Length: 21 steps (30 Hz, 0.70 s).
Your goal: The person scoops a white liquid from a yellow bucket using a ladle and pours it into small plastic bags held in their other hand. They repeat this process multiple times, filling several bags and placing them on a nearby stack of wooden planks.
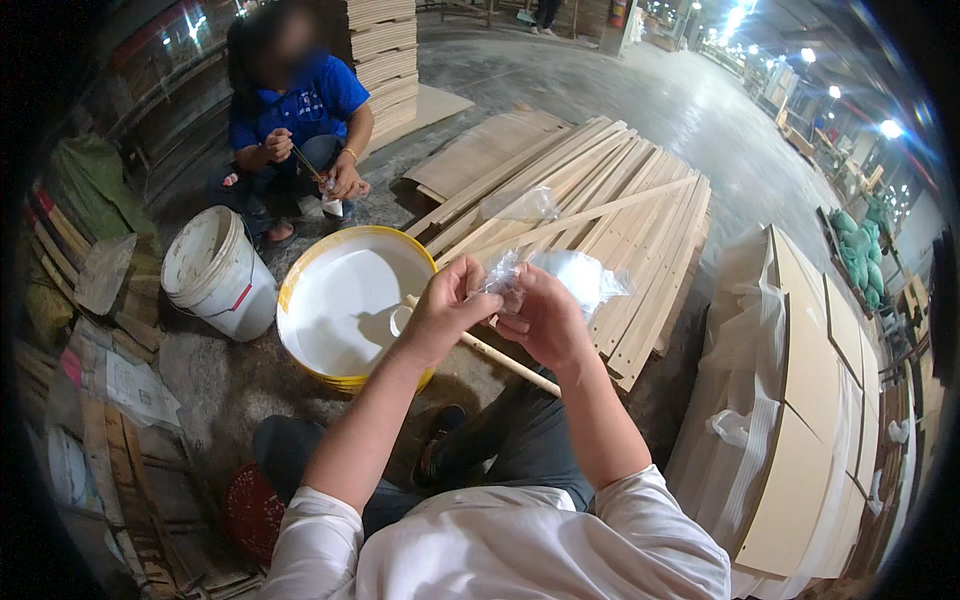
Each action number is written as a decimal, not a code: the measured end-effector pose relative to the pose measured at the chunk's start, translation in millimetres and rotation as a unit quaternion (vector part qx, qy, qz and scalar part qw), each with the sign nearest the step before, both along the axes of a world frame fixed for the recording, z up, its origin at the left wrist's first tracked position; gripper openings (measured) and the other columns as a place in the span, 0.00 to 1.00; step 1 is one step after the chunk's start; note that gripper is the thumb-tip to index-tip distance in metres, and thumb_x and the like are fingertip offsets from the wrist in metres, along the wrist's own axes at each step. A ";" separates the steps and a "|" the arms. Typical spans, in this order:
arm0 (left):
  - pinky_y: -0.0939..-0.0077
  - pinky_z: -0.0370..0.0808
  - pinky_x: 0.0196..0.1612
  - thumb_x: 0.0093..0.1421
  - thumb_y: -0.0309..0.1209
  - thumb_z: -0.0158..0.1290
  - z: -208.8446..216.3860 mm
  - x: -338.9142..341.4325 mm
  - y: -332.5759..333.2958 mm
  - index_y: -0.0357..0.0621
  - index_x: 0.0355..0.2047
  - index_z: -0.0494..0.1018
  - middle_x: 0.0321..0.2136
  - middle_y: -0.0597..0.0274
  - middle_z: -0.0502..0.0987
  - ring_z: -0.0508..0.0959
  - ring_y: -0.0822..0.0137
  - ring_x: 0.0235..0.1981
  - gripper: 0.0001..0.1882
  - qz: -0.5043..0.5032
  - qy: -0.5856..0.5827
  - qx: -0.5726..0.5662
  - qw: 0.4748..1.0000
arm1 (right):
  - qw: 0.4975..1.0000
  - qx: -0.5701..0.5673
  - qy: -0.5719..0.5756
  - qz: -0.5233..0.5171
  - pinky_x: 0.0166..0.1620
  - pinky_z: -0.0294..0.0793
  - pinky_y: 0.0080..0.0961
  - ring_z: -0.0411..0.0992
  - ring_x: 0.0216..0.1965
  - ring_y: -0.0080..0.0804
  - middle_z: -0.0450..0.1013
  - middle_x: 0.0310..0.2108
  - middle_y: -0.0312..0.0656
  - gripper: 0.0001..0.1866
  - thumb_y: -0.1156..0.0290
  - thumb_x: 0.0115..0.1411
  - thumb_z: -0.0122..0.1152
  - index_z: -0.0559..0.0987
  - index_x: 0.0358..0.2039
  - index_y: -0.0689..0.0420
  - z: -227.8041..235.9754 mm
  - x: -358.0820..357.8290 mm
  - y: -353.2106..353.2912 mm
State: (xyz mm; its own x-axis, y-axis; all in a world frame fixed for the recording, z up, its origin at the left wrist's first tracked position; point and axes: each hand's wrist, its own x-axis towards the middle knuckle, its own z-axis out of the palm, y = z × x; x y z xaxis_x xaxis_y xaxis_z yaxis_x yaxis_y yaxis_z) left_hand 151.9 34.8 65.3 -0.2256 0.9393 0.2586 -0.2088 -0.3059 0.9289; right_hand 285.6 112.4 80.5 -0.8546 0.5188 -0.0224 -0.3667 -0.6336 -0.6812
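Over the near end of a stack of wooden slats, both my hands pinch the gathered neck of a clear plastic bag (582,277) with something white inside. My left hand (452,300) is closed on the crumpled plastic from the left. From the right, my right hand (545,315) grips it too, fingers curled, while the filled part hangs beyond that hand. Just left of my hands stands a yellow-rimmed tub (352,233) of white liquid. A pale wooden stick (510,366) passes below my hands, its left end over the tub, beside a white ring-like piece (399,321).
A white bucket (222,290) stands left of the tub. Beyond it, a co-worker in a blue shirt (310,105) crouches, holding thin sticks and a small white bag. Another clear bag (520,204) lies on the wooden slats (625,215). Wrapped panels (790,400) stand at right.
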 end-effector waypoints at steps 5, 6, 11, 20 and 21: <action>0.67 0.67 0.32 0.45 0.19 0.46 3.3 6.1 14.0 0.40 0.32 0.63 0.30 0.54 0.64 0.67 0.56 0.31 0.12 0.363 0.441 0.160 0.805 | 0.890 0.373 -0.127 -0.231 0.23 0.59 0.17 0.61 0.21 0.18 0.61 0.22 0.34 0.11 0.80 0.49 0.56 0.64 0.31 0.58 -17.3 -13.7 1.0; 0.64 0.66 0.35 0.45 0.18 0.46 2.5 14.4 14.4 0.41 0.32 0.64 0.30 0.54 0.64 0.67 0.54 0.32 0.12 0.343 0.457 0.158 0.805 | 0.799 0.478 -0.153 -0.330 0.24 0.60 0.18 0.61 0.22 0.19 0.61 0.22 0.34 0.12 0.80 0.48 0.56 0.64 0.32 0.59 -24.7 -14.9 6.9; 0.66 0.67 0.32 0.45 0.17 0.44 1.6 6.8 1.9 0.41 0.29 0.63 0.29 0.55 0.64 0.68 0.57 0.29 0.10 0.318 0.393 0.111 0.856 | 0.723 0.598 -0.118 -0.325 0.35 0.68 0.28 0.65 0.35 0.37 0.62 0.42 0.46 0.17 0.76 0.44 0.61 0.69 0.36 0.57 2.6 -11.3 11.3; 0.89 0.61 0.21 0.56 0.22 0.41 35.8 -24.6 -34.1 0.43 0.29 0.66 0.27 0.69 0.63 0.63 0.83 0.20 0.05 0.002 0.156 -0.057 0.986 | 0.608 0.784 -0.043 -0.122 0.45 0.65 0.33 0.64 0.43 0.39 0.66 0.44 0.43 0.06 0.69 0.48 0.63 0.77 0.24 0.57 40.5 -8.7 16.4; 0.88 0.63 0.23 0.56 0.25 0.46 33.9 -29.6 -39.8 0.42 0.29 0.69 0.29 0.66 0.64 0.66 0.81 0.22 0.02 0.021 0.245 0.015 0.969 | 0.661 0.746 -0.030 -0.077 0.46 0.63 0.32 0.63 0.43 0.38 0.66 0.44 0.44 0.07 0.69 0.49 0.62 0.76 0.24 0.59 38.8 -12.8 15.7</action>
State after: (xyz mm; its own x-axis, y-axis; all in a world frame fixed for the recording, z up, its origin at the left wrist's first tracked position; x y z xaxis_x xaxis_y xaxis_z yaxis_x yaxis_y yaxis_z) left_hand 122.3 -5.0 99.2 -0.1070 0.9220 0.3720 0.2693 -0.3333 0.9035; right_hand 272.8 128.1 119.3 -0.8097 0.0837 0.5809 -0.2921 0.8009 -0.5226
